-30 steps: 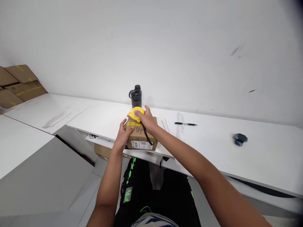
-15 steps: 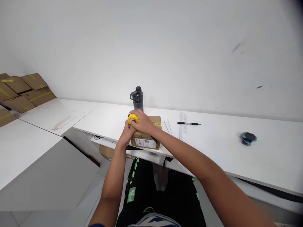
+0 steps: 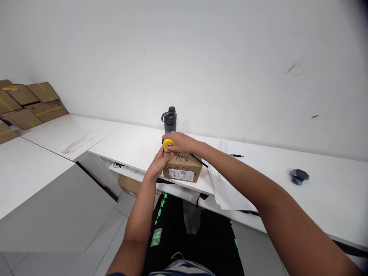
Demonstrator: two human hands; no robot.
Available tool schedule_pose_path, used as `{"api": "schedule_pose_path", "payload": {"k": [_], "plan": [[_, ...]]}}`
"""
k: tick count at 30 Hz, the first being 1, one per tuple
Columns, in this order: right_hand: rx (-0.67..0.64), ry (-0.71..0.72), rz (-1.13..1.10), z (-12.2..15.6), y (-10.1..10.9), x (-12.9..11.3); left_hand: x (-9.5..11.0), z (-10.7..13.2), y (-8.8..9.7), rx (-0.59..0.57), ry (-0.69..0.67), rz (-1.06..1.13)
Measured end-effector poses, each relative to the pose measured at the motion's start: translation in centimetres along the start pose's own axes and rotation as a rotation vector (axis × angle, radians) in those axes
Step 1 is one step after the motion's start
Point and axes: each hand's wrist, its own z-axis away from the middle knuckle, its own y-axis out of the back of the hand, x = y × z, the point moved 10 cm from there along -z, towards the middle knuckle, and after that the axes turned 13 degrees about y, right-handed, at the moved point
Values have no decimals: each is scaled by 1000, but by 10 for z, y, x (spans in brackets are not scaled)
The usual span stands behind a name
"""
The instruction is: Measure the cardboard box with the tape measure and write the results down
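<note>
My right hand (image 3: 184, 142) is closed around a yellow tape measure (image 3: 169, 144), above the back left part of a small cardboard box (image 3: 184, 163). Handwriting and a white label show on the box. My left hand (image 3: 159, 163) grips the box's left side, its thumb over the top edge just below the tape measure; its other fingertips are hidden. A thin black strip (image 3: 199, 160) slants across the box's right top edge under my right wrist. Behind the hands stands a dark water bottle (image 3: 170, 119) with a carry loop.
White sheets of paper (image 3: 230, 193) lie right of the box, partly under my right forearm. Beyond them are a black pen (image 3: 236, 155) and a dark teal object (image 3: 299, 176). Cardboard boxes (image 3: 43, 103) are stacked at far left. An open shelf (image 3: 129, 172) runs below the white tabletop (image 3: 132, 142).
The view has shifted slightly. My right hand and the tape measure have come up off the box's middle, so handwriting on its top shows. More of the paper is visible beside the box.
</note>
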Motion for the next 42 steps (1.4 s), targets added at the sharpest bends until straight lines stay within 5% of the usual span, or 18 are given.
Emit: {"api": "schedule_pose_path", "payload": {"k": [5,13,18,26,42], "plan": [[-10,21,10,21,7,6,-4,0,5,54,45,18],[123,-152,-45,124,47,45,-2,-4,6,66,39,24],[172,-245,-124,154,53,62,-9,-10,15,100,90,55],[177,-271,-129,155,52,64,2,-1,2,52,44,-12],[145,-326,-32,138,54,63,-2,0,7,101,95,43]]}}
